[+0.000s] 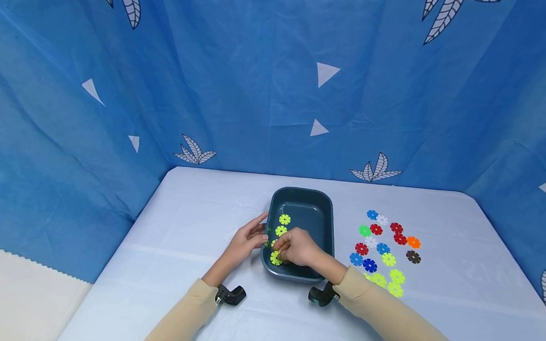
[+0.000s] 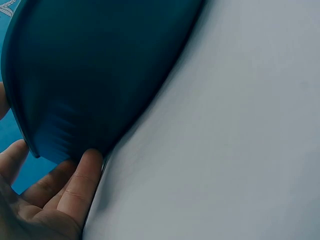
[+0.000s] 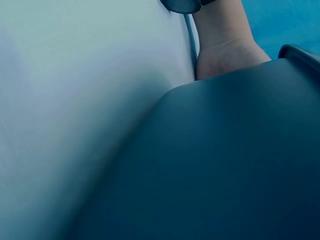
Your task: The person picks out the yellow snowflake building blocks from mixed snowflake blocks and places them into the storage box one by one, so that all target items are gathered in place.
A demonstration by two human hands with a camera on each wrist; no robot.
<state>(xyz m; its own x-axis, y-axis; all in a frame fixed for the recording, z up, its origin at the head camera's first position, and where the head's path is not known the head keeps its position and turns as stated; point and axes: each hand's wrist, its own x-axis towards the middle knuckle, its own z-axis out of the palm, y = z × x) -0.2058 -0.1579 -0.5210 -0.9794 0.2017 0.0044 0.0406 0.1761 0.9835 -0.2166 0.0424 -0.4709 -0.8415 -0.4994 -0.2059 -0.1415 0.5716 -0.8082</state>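
Note:
A dark teal rectangular tray stands on the table. Along its left side inside lies a column of yellow-green flower-shaped plastic discs. My right hand reaches over the tray's near right part, fingers curled down, and seems to pinch the nearest yellow-green disc; the fingers partly cover another one. My left hand rests with loosely bent fingers against the tray's left outer side. In the left wrist view, its fingertips touch the tray wall. The right wrist view shows mostly the tray's outside.
Right of the tray, loose flower discs in several colours lie scattered, among them an orange disc, a brown disc and a yellow-green disc. A white cloth covers the table. Blue curtains hang behind and beside it.

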